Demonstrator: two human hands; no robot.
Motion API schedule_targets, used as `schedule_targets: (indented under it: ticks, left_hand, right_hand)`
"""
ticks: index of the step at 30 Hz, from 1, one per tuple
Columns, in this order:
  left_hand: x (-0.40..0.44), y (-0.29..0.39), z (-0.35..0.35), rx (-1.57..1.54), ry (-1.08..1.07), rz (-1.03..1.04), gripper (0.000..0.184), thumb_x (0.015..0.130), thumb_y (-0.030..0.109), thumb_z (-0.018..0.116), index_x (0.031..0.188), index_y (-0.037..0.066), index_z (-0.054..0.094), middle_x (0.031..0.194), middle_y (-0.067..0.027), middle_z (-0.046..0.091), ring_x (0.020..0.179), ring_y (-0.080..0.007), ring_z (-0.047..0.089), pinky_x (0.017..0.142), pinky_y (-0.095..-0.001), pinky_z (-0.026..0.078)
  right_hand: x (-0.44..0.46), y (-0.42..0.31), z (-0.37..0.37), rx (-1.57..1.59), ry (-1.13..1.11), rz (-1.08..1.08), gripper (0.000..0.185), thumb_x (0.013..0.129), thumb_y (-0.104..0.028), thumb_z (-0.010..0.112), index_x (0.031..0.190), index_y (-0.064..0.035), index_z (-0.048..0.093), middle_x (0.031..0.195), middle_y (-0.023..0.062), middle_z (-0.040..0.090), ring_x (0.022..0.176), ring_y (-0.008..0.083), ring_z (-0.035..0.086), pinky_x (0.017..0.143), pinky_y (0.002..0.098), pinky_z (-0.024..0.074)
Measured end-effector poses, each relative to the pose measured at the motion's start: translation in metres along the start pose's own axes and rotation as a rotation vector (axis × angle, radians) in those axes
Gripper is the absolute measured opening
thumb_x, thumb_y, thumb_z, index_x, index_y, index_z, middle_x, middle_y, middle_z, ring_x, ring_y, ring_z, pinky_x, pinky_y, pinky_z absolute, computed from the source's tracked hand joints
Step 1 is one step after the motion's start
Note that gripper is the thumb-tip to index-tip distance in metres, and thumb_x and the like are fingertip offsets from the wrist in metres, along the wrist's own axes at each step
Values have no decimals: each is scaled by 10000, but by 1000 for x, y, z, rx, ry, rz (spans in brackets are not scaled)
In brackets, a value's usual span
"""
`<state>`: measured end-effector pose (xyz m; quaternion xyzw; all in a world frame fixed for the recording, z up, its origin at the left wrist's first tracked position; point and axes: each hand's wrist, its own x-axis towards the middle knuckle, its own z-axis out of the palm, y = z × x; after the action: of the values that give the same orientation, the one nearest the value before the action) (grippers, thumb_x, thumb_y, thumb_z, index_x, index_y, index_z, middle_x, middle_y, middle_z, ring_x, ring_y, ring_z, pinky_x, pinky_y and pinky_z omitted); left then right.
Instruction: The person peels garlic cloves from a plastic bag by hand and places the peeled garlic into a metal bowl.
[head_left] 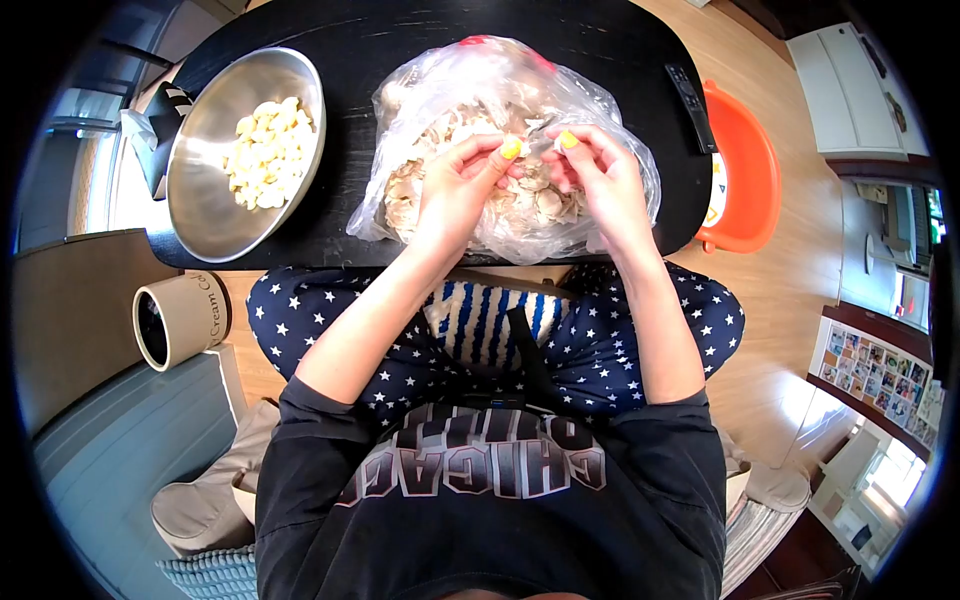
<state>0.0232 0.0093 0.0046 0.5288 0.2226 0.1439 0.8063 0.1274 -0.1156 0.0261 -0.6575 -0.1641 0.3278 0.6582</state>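
Over an open clear plastic bag (385, 205) my two hands are held close together, thumbs uppermost. Garlic with papery, loose skins (545, 205) fills the bag. My left hand (465, 180) is closed in a pinch, with a small pale garlic clove (524, 148) at the thumb tip. Across a narrow gap, my right hand (607, 178) also pinches thumb against fingers; what lies between them is too small to make out. To the left, a large steel bowl (205, 210) holds a heap of peeled garlic cloves (268, 152).
Bag and bowl stand on a black table (345, 100). A remote control (690, 105) lies at its right edge, beside an orange plastic tub or seat (750, 170). A cream-coloured crock (205, 308) stands below the bowl. Star-patterned trouser legs (320, 320) are crossed before the table.
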Motion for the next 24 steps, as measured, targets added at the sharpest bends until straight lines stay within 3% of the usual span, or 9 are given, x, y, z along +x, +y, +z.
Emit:
schedule_targets:
  ticks: [2,4,5,6,8,9,13,22,24]
  left_hand:
    - [1,1,-2,-18,-9,-14,194,905,107,559,1050,-18,587,847,-28,610,743,-58,523,694,-171,430]
    - [2,3,-4,-74,-15,-64,185,916,105,537,1066,-1,556,869,-36,601,753,-64,530,717,-174,441]
    - [2,5,-4,-74,-15,-64,185,916,105,537,1066,-1,556,869,-36,601,753,-64,530,717,-174,441]
    - [1,7,-5,-95,-30,-97,177,922,100,522,1070,6,543,888,-42,600,766,-68,538,727,-176,447]
    - [0,9,-5,-116,-43,-130,170,928,95,507,1075,13,530,908,-49,599,778,-71,546,736,-178,452]
    - [-1,10,-3,-181,-56,-139,168,932,94,496,1077,14,526,905,-52,599,788,-73,552,736,-180,455]
    - [-5,13,1,-215,-96,-91,148,937,92,481,1057,14,521,889,-57,599,796,-78,563,729,-181,458]
    - [-1,11,-6,-176,-192,-56,123,928,100,506,1002,7,540,902,-72,615,803,-81,571,731,-182,457]
    - [-3,14,-3,-169,-167,-73,131,925,103,514,1004,3,544,913,-77,619,815,-84,575,739,-186,461]
  right_hand:
    - [0,1,-4,-192,40,-34,126,894,-87,528,958,-5,599,794,91,648,635,144,594,613,251,475]
    - [-4,-1,-4,-801,49,-118,137,871,-108,540,909,-6,624,801,146,651,677,238,632,635,317,485]
    - [-8,-5,-1,-921,59,-122,158,851,-130,553,865,1,640,809,176,637,737,295,633,672,362,480]
    - [-9,-4,1,-921,59,-123,158,851,-130,553,865,1,640,809,176,637,737,295,633,672,362,480]
    - [-11,-2,4,-915,181,-420,154,847,-122,560,885,-5,652,826,160,641,742,281,631,671,355,481]
    - [-11,-8,6,-810,133,-476,142,821,-89,594,925,-11,652,827,128,630,724,233,621,644,314,477]
    - [-14,-14,16,-590,-5,-546,169,778,-34,642,947,-19,642,798,72,595,677,133,576,583,236,441]
    - [-12,-8,22,-376,121,-559,159,760,23,645,916,-9,629,834,84,609,675,150,573,581,241,450]
    - [-13,-11,20,-483,120,-643,150,764,27,639,909,-8,625,839,86,608,675,154,571,581,244,454]
